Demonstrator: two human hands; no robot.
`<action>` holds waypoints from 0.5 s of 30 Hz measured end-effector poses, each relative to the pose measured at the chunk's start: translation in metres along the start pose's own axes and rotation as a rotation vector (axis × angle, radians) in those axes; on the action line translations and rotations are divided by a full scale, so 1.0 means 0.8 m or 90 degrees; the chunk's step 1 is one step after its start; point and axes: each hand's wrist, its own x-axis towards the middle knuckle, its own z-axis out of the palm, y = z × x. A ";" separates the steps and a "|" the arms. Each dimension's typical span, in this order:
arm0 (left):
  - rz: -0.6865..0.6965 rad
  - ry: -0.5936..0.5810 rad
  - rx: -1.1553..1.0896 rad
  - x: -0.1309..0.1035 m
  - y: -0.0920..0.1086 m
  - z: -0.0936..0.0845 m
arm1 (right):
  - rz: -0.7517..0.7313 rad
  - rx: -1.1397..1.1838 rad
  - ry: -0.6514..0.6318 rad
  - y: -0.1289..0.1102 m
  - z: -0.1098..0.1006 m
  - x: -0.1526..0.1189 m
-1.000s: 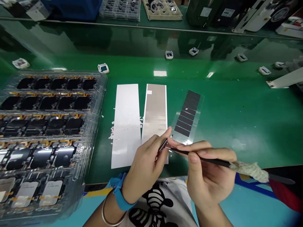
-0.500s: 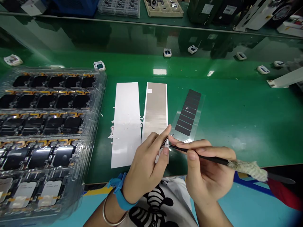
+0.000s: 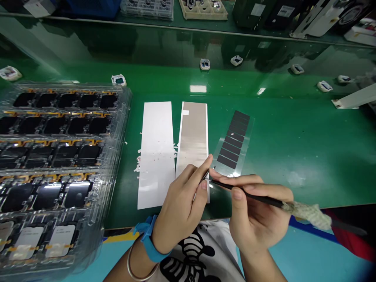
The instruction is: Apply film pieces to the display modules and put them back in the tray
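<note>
My right hand holds slim black tweezers like a pen, their rear part wrapped in pale fibrous material. The fine tip points left, to the fingertips of my left hand. Between that hand's thumb and index finger is a small thin dark piece, mostly hidden, and the tip is at or very near it. Under the left fingers lies a grey-beige sheet with white edges. To its left is a white strip. A clear film bearing several black rectangles lies beyond my right hand.
Stacked clear plastic trays with several black screen parts fill the left. Small white-framed parts stand along the back, below a shelf with boxes and trays. White scraps lie beside the white strip. A white post stands at right.
Both hands keep almost the same pose at the same spot. The tweezers' rear end has dipped very slightly. The trays and small parts at the back appear shifted a little left.
</note>
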 end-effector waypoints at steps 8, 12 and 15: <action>0.006 -0.002 -0.001 -0.001 -0.002 0.000 | -0.028 -0.018 -0.009 0.001 -0.002 -0.002; 0.004 -0.002 -0.010 -0.002 -0.003 -0.001 | -0.034 -0.026 -0.014 0.002 -0.002 -0.001; 0.001 -0.007 -0.012 -0.002 -0.002 -0.001 | -0.035 -0.017 -0.011 0.002 -0.002 0.000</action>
